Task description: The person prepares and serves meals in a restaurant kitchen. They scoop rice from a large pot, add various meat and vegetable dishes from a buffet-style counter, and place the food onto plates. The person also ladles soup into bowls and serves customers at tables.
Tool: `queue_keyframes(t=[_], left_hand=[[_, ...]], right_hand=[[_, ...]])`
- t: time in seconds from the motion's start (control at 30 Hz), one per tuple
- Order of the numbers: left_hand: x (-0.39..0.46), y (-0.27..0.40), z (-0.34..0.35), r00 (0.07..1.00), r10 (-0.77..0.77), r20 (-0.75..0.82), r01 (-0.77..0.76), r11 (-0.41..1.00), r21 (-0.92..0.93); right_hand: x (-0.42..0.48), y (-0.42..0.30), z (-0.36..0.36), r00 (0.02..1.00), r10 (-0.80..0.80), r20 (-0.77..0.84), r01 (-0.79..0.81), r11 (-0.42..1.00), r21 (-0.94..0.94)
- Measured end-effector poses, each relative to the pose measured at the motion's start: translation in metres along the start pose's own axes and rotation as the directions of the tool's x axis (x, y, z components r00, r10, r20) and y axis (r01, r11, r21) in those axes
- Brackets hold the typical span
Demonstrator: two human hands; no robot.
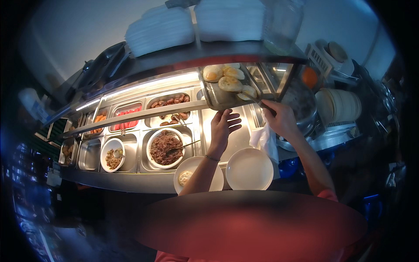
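Note:
My right hand (pixel 278 116) grips the dark handle of a serving utensil (pixel 254 99), probably a spatula. Its far end is at a fried egg (pixel 247 93) on the right side of a metal tray (pixel 219 100). Several more fried eggs (pixel 230 84) lie towards the back of that tray. Below the tray's front edge, my left hand (pixel 224 126) is held with fingers apart and nothing in it; whether it touches the tray I cannot tell. Under my left forearm is a white plate (pixel 209 177) bearing one fried egg (pixel 185 178). Beside it sits a bare white plate (pixel 249 168).
Left, steel pans hold sausages (pixel 170 101), red frankfurters (pixel 126 118), a bowl of dark shredded food (pixel 167 147) and a smaller bowl (pixel 113 155). A metal rail (pixel 157 113) crosses above them. To the right are a steaming pot (pixel 299 104) and stacked plates (pixel 338 104).

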State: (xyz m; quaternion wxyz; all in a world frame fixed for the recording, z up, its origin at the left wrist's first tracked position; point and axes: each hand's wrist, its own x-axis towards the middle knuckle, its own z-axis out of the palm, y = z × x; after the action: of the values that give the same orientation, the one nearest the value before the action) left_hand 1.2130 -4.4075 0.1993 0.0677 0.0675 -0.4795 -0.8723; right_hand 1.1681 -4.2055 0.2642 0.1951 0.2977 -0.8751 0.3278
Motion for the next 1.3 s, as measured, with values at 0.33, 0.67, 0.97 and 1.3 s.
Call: queue_keyframes(t=[0.33,0.67,0.97,1.3], left_hand=[[-0.139,-0.049,-0.081,0.901,-0.409,0.145,0.371,0.899,0.231],[-0.211,-0.163,-0.081,0.608,-0.792,0.062,0.752,0.599,0.274],[-0.200,-0.183,-0.076,0.708,-0.705,-0.049,0.706,0.703,0.087],[-0.202,-0.178,-0.083,0.707,-0.707,0.005,0.702,0.703,0.115]], right_hand=[[-0.043,-0.038,-0.058,0.998,0.010,0.062,-0.012,0.999,0.030],[-0.184,-0.023,-0.046,0.904,0.188,0.385,-0.182,0.982,-0.052],[-0.218,-0.013,0.002,0.909,0.105,0.404,0.064,0.922,-0.383],[-0.102,-0.052,-0.083,0.999,-0.013,-0.035,0.006,0.982,-0.186]])
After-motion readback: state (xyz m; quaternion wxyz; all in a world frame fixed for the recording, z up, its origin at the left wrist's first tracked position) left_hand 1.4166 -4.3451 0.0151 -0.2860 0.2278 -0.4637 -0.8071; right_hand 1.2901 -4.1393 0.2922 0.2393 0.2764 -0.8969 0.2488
